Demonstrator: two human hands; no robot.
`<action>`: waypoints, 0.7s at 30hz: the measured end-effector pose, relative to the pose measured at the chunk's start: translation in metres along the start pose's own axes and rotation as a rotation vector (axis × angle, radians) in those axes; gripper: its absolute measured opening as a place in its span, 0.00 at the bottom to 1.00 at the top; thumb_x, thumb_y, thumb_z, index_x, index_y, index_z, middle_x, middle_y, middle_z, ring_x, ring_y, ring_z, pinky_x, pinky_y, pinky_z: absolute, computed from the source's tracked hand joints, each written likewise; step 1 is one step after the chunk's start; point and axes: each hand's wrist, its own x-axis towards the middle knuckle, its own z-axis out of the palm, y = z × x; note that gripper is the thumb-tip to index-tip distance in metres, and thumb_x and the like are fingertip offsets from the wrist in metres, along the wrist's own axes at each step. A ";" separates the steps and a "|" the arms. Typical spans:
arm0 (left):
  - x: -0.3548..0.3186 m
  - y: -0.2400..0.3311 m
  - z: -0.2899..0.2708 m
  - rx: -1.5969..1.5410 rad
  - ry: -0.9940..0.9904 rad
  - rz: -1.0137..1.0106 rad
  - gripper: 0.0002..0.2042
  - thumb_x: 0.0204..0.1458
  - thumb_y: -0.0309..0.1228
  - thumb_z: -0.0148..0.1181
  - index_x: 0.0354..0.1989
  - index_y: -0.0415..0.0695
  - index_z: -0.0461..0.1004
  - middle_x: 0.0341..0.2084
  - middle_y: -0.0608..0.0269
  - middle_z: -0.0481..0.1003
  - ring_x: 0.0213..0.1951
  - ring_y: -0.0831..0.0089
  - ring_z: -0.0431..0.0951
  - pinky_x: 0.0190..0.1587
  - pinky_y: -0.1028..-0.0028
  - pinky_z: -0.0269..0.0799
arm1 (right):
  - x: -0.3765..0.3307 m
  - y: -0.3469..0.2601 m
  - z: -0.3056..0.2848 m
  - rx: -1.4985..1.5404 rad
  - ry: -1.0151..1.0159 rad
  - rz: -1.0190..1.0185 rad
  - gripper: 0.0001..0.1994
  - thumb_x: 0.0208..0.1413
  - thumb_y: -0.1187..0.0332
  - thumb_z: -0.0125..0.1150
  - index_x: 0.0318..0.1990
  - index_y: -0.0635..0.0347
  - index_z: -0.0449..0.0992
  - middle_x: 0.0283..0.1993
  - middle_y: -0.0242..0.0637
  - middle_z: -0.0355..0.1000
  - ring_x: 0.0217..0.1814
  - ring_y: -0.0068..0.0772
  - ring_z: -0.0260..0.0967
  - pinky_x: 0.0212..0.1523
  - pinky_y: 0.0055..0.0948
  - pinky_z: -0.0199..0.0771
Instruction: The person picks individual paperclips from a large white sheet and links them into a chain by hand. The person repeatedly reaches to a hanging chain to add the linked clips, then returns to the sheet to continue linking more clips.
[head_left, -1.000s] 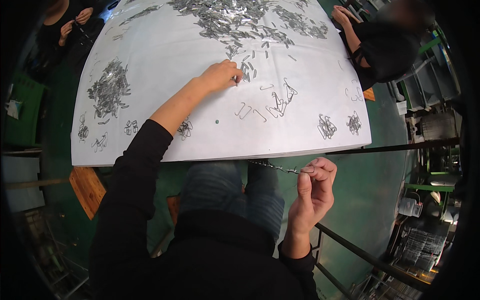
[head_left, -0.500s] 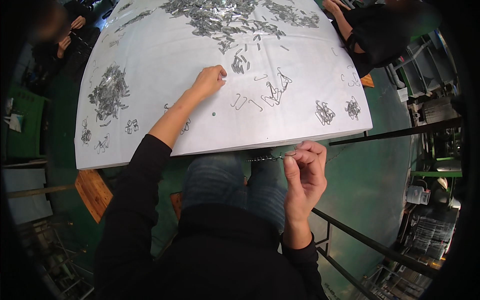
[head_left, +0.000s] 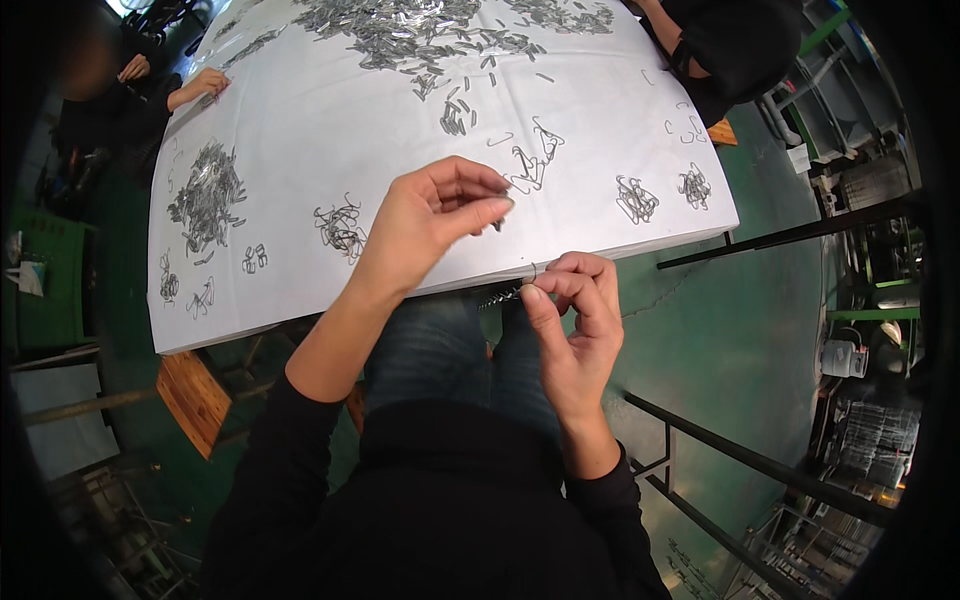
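- The clip is a tiny dark metal piece pinched at the left hand's fingertips, above the table near its front edge; its shape is too small to make out.
- The chain, a short run of linked metal pieces, pokes out toward 9 o'clock from the right hand, just below the table edge and over the person's lap.
- Most of the chain is hidden behind the right hand's fingers, and where it ends cannot be told.
- Left hand: arm reaching up toward 1 o'clock from the lower edge, thumb and forefinger closed on the clip, the other fingers curled loosely above.
- Right hand: at 4 o'clock from the left hand, close beside it, raised upright with thumb and fingers clenched around the chain's end.
- Heaps of like pieces lie at 12 o'clock on the table; small piles sit at 9 o'clock from the left hand.
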 end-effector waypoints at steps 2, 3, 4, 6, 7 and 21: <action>-0.009 0.016 0.011 0.016 0.019 -0.041 0.09 0.48 0.24 0.63 0.38 0.38 0.75 0.31 0.63 0.77 0.32 0.80 0.75 0.34 0.81 0.68 | 0.001 -0.001 0.001 -0.041 -0.013 -0.011 0.04 0.47 0.74 0.64 0.30 0.61 0.76 0.36 0.32 0.66 0.33 0.23 0.61 0.28 0.20 0.59; -0.012 0.021 0.015 0.007 0.013 -0.030 0.09 0.47 0.23 0.63 0.38 0.38 0.75 0.31 0.63 0.77 0.33 0.80 0.75 0.34 0.82 0.68 | 0.002 -0.001 0.002 -0.031 -0.013 -0.015 0.04 0.47 0.74 0.64 0.30 0.61 0.76 0.36 0.33 0.66 0.33 0.24 0.61 0.28 0.20 0.59; -0.014 0.025 0.019 0.020 0.024 -0.056 0.09 0.47 0.22 0.63 0.37 0.37 0.76 0.31 0.62 0.77 0.33 0.80 0.75 0.36 0.82 0.69 | 0.002 -0.001 0.002 -0.032 -0.013 -0.019 0.04 0.47 0.74 0.64 0.30 0.61 0.76 0.36 0.33 0.66 0.33 0.24 0.61 0.29 0.21 0.60; -0.018 0.030 0.024 0.039 0.021 -0.042 0.08 0.47 0.22 0.63 0.37 0.36 0.76 0.31 0.62 0.77 0.33 0.80 0.75 0.37 0.82 0.71 | 0.003 -0.001 0.003 -0.036 -0.015 -0.023 0.04 0.47 0.74 0.65 0.30 0.61 0.76 0.36 0.33 0.66 0.34 0.24 0.62 0.29 0.21 0.60; -0.020 0.031 0.025 0.069 0.030 -0.078 0.08 0.47 0.23 0.63 0.37 0.36 0.76 0.30 0.62 0.77 0.33 0.80 0.75 0.37 0.82 0.71 | 0.004 0.000 0.004 -0.038 -0.017 -0.023 0.04 0.47 0.74 0.65 0.30 0.61 0.76 0.36 0.33 0.66 0.34 0.24 0.62 0.29 0.21 0.60; 0.034 -0.065 -0.038 0.487 0.320 -0.052 0.04 0.49 0.21 0.58 0.34 0.37 0.75 0.28 0.58 0.77 0.30 0.73 0.78 0.32 0.76 0.73 | 0.000 -0.001 -0.005 -0.055 0.004 -0.009 0.04 0.47 0.75 0.64 0.30 0.63 0.74 0.37 0.32 0.65 0.33 0.22 0.57 0.33 0.19 0.59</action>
